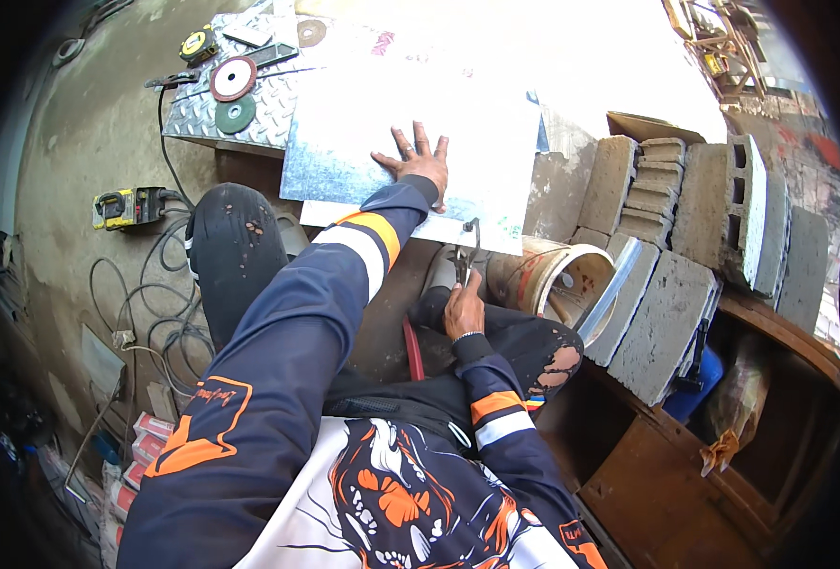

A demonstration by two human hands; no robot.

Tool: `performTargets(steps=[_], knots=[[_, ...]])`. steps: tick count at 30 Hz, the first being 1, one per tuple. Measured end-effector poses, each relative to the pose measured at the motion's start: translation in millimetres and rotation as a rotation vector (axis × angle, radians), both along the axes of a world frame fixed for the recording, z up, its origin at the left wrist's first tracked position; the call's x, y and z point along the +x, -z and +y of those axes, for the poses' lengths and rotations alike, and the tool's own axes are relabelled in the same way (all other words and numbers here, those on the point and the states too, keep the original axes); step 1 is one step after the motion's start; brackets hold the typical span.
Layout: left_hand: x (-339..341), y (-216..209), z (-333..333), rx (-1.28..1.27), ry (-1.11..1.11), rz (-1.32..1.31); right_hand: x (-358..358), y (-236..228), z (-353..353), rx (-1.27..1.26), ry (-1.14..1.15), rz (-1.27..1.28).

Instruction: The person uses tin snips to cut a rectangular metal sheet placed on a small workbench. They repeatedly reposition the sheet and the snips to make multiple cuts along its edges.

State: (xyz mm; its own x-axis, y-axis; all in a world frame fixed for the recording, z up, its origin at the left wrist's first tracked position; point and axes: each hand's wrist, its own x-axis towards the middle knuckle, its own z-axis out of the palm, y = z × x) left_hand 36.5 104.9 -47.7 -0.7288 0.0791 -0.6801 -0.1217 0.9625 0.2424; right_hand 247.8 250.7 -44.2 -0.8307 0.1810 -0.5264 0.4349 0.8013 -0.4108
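A bright sheet of metal [344,161] lies in front of me, its upper part washed out by glare. My left hand [420,171] is pressed flat on it with the fingers spread. Below the sheet's near right edge, my right hand [465,308] is closed around the handles of locking C-clamp pliers [462,261]. The pliers' curved jaw reaches up over that edge; whether it grips the sheet I cannot tell. A second pale sheet edge [325,214] shows beneath the first.
On a checkered steel plate [192,116] lie abrasive discs [233,78], a tape measure [197,45] and a square [273,54]. Left are a yellow-black power box [128,208] and coiled cables [169,322]. At right are a bucket [602,275], concrete blocks [666,313] and a brown cabinet [657,484].
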Motion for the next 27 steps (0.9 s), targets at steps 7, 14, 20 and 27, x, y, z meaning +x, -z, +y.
performTargets(steps=[7, 14, 20, 27], knots=[[4, -2, 6, 0.036, -0.022, 0.009, -3, 23, 16, 0.154, -0.091, -0.005], [7, 20, 8, 0.098, -0.065, 0.02, -50, -23, 17, 0.162, -0.271, -0.228], [4, 19, 10, 0.042, -0.046, -0.027, -90, -63, 6, 0.079, -0.104, -0.687], [3, 8, 11, 0.089, -0.053, -0.065, -97, -59, 16, 0.027, -0.013, -0.811]])
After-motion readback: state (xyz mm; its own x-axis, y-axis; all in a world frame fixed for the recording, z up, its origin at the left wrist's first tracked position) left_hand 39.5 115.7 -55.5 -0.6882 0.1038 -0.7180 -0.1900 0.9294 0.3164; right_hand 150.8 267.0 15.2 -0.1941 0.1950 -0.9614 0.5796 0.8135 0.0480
